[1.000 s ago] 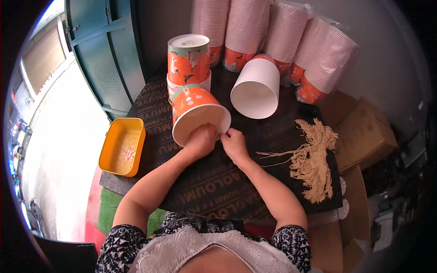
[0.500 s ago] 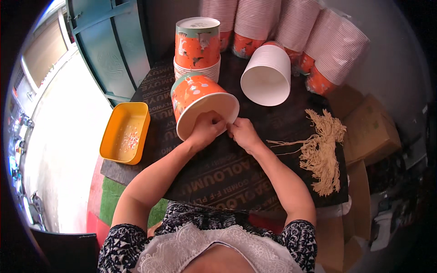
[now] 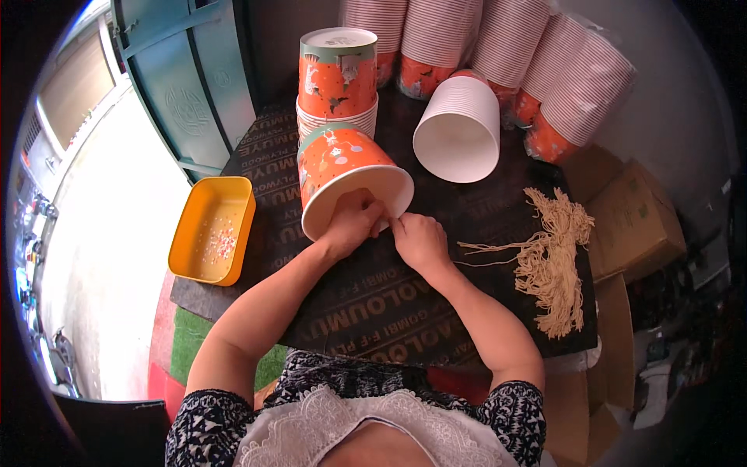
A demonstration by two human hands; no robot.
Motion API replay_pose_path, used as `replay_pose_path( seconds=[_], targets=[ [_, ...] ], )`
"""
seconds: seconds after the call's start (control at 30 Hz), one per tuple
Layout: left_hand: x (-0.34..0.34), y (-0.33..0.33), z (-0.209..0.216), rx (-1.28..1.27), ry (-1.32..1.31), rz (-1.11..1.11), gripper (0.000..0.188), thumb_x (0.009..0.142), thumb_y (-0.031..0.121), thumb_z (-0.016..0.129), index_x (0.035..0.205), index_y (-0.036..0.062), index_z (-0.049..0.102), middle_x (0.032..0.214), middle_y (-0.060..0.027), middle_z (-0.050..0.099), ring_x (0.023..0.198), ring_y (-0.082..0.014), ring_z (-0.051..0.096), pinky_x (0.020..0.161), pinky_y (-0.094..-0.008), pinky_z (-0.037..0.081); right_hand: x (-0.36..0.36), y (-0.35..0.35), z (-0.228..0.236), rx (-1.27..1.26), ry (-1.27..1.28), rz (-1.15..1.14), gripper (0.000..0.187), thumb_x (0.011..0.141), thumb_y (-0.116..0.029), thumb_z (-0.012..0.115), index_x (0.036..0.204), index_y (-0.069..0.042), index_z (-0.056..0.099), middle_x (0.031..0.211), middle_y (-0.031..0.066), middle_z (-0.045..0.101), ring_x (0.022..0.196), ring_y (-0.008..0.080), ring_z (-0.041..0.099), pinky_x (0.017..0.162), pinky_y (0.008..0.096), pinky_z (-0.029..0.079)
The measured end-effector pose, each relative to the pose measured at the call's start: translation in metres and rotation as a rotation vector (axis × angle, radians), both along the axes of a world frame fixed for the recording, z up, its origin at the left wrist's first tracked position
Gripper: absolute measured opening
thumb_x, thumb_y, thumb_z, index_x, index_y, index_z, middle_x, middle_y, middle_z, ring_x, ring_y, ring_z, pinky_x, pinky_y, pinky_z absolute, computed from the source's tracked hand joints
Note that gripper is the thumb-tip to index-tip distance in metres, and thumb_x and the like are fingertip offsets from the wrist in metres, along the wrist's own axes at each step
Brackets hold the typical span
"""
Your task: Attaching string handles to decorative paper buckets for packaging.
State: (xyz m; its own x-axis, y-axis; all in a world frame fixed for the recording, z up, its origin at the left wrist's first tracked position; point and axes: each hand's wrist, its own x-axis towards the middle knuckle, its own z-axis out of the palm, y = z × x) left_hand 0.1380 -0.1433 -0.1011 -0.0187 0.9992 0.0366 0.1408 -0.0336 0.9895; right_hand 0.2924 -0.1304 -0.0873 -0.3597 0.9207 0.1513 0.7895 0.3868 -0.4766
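The fingers of the left hand (image 3: 350, 226) are partly hidden in the tilted cup (image 3: 342, 159), which covers the foot of the upended stack (image 3: 337, 84). The top edge cuts off some wrapped cups (image 3: 440, 35) and the green door (image 3: 175, 82); the clutter (image 3: 671, 356) at far right is too dark to tell.

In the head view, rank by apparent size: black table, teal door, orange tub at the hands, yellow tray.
1. Black table
2. Teal door
3. Orange tub and yellow tray: too alike to rank

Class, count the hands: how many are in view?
2: the left hand reaches inside the tilted orange cup; the right hand is at its rim.
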Motion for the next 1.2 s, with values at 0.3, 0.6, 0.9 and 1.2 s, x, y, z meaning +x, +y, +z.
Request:
replay_pose_path(
  seconds=[0.3,0.6,0.9,1.2],
  targets=[
    [0.016,0.009,-0.018,0.306,0.403,0.184,0.019,0.085,0.015,0.062,0.08,-0.0034,0.064,0.075,-0.0186,0.066,0.073,-0.0308,0.064,0.067,-0.0402,0.049,0.001,0.005,-0.013,0.111,-0.18,0.063,0.016,0.082,-0.015,0.056,0.082,-0.002,0.066,0.078,0.0203,0.067,0.077,0.0396,0.066,0.069,0.0516,0.052],
    [-0.001,0.012,0.004,-0.027,0.194,-0.123,0.019,0.086,0.013,0.057,0.074,-0.0017,0.062,0.063,-0.0048,0.057,0.051,-0.0107,0.052,0.044,-0.0253,0.042,0.011,0.024,-0.024,0.074,0.469,0.226,0.018,0.083,-0.013,0.059,0.075,0.004,0.06,0.072,0.0229,0.062,0.07,0.0401,0.062,0.06,0.043,0.048],
    [-0.001,0.007,0.006,-0.039,0.242,-0.152,0.012,0.083,0.01,0.062,0.087,-0.0015,0.062,0.07,-0.0046,0.058,0.057,-0.012,0.054,0.05,-0.0269,0.045,0.013,0.025,-0.021,-0.12,0.613,0.17,0.016,0.086,-0.008,0.058,0.081,0.006,0.066,0.07,0.0116,0.066,0.066,0.0128,0.061,0.061,0.0296,0.047],
    [0.0,0.019,-0.023,0.422,0.5,-0.079,0.019,0.085,0.015,0.064,0.092,-0.0025,0.063,0.074,-0.0077,0.062,0.06,-0.0132,0.058,0.051,-0.0288,0.047,0.002,0.013,-0.014,-0.035,0.817,0.176,0.011,0.084,-0.005,0.059,0.079,0.004,0.063,0.073,0.0115,0.064,0.065,0.0122,0.058,0.059,0.0297,0.046]
  ],
)
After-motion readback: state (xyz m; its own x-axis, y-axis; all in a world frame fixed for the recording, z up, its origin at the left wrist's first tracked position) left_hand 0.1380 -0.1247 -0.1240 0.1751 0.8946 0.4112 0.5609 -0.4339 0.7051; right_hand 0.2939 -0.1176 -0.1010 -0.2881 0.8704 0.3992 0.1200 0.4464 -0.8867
